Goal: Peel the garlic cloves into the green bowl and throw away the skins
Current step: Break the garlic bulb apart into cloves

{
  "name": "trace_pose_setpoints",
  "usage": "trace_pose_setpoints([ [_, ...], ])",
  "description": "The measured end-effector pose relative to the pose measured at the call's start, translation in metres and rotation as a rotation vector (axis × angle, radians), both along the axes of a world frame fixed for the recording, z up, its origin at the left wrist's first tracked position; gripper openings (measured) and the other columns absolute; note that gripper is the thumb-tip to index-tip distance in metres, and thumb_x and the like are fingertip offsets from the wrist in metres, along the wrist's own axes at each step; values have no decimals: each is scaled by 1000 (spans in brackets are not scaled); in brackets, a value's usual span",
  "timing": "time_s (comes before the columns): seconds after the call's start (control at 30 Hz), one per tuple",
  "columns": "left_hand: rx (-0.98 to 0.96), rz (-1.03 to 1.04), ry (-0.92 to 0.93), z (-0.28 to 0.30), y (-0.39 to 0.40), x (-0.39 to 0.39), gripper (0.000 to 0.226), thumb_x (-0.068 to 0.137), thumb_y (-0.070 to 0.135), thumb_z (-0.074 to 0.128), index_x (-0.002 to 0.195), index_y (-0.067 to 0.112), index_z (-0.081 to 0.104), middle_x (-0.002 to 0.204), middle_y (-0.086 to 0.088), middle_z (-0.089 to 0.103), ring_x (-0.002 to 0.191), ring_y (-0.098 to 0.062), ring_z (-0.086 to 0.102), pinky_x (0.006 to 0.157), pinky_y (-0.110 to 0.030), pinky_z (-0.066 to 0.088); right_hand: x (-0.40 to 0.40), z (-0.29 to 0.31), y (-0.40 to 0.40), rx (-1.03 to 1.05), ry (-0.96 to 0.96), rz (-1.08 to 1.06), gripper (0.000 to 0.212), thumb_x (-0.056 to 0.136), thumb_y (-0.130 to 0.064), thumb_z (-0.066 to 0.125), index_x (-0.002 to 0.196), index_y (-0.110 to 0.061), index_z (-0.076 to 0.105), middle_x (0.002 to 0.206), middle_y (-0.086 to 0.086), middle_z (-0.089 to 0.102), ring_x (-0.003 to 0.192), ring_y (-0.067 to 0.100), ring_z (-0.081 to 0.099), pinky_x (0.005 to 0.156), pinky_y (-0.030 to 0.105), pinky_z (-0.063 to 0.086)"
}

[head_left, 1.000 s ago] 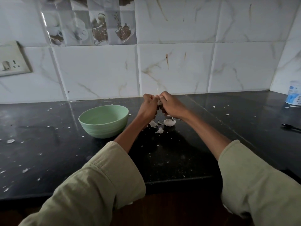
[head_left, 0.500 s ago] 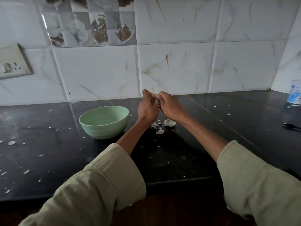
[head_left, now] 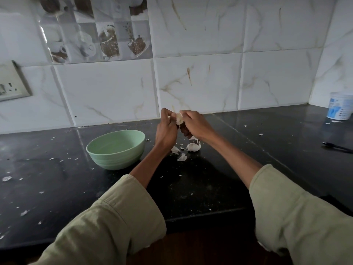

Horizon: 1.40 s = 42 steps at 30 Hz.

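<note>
Both hands are raised above the black counter, close to the tiled wall. My left hand (head_left: 166, 131) and my right hand (head_left: 194, 124) pinch a pale garlic piece (head_left: 179, 118) between their fingertips. Under the hands, a white garlic chunk (head_left: 194, 146) lies on the counter with loose skins (head_left: 178, 153) beside it. The green bowl (head_left: 116, 149) stands to the left of my left hand, and its inside looks empty.
Small white skin flakes (head_left: 6, 178) are scattered over the counter (head_left: 210, 188). A white and blue tub (head_left: 340, 105) stands in the far right corner, with a black pen-like object (head_left: 336, 147) in front of it. A wall socket (head_left: 11, 83) is at left.
Both hands have lifted a little off the counter with the garlic, and their fingertips have spread so the pale piece shows between them. The bowl has not moved.
</note>
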<state>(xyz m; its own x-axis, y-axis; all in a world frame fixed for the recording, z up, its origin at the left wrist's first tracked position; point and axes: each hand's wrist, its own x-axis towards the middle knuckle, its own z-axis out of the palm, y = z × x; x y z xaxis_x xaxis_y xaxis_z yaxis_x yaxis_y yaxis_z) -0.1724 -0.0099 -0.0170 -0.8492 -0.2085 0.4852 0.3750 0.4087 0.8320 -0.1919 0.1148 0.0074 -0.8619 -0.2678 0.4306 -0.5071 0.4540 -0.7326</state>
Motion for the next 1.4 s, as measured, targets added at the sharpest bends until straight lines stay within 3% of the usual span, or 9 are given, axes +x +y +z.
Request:
trace_pose_setpoints([
  [0.1, 91, -45, -24, 0, 0, -2, 20, 113, 32, 31, 103, 19, 43, 73, -7, 58, 55, -18, 47, 48, -28, 36, 4, 0, -2, 24, 17, 12, 53, 108, -51, 43, 104, 0, 57, 82, 22, 72, 65, 34, 71, 64, 44, 57],
  [0.17, 155, -67, -40, 0, 0, -4, 26, 113, 41, 30, 97, 24, 42, 80, -14, 59, 62, -23, 53, 47, -27, 36, 5, -1, -4, 23, 25, 5, 50, 108, -48, 44, 106, 1, 55, 82, 21, 68, 63, 29, 65, 62, 40, 53],
  [0.33, 310, -140, -110, 6, 6, 6, 31, 115, 40, 31, 111, 12, 44, 76, 0, 52, 41, 0, 46, 48, -23, 37, 7, -3, -6, -16, 56, -10, 32, 110, -39, 46, 97, -10, 50, 72, 2, 50, 62, 14, 46, 57, 30, 36],
  [0.47, 362, -213, -128, 10, 6, 11, 28, 114, 39, 37, 115, 13, 45, 65, 8, 55, 42, 0, 47, 47, -21, 37, 7, -2, -4, -49, 64, -51, 36, 109, -42, 46, 101, -9, 59, 71, 3, 58, 60, 16, 52, 59, 32, 43],
  [0.6, 307, -247, -85, 12, 6, 17, 28, 113, 36, 43, 125, 10, 46, 50, 15, 56, 40, 0, 49, 45, -18, 37, 6, 0, -4, -59, 98, -93, 33, 107, -40, 47, 94, -16, 66, 77, 10, 69, 73, 29, 69, 73, 47, 59],
  [0.8, 244, -177, 1, 4, 5, 6, 19, 113, 30, 43, 117, 13, 51, 64, 1, 49, 45, -5, 34, 45, -23, 31, 9, -4, -10, -20, 135, -143, 25, 107, -24, 48, 95, -8, 65, 68, 0, 60, 62, 19, 56, 60, 35, 41],
  [1.0, 108, -36, 133, -2, 8, 7, 20, 109, 21, 41, 116, 24, 60, 80, -1, 68, 52, -8, 48, 54, -29, 40, 15, -5, -16, -129, 101, -133, 24, 108, -27, 49, 115, -18, 70, 75, -5, 67, 70, 19, 66, 68, 41, 55],
  [1.17, 47, 70, 144, -2, 12, 6, 34, 102, 25, 38, 110, 30, 71, 88, 6, 74, 84, -16, 68, 80, -45, 56, 20, -8, -24, -314, 70, -114, 23, 107, -27, 53, 117, -21, 73, 95, 0, 77, 88, 18, 73, 83, 46, 61],
  [1.4, 20, 106, 183, -2, 12, 2, 31, 99, 27, 37, 96, 25, 68, 79, 3, 70, 73, -20, 61, 73, -50, 56, 29, -7, -23, -407, 53, -117, 23, 106, -20, 57, 118, -12, 74, 91, 1, 74, 93, 24, 74, 85, 42, 61],
])
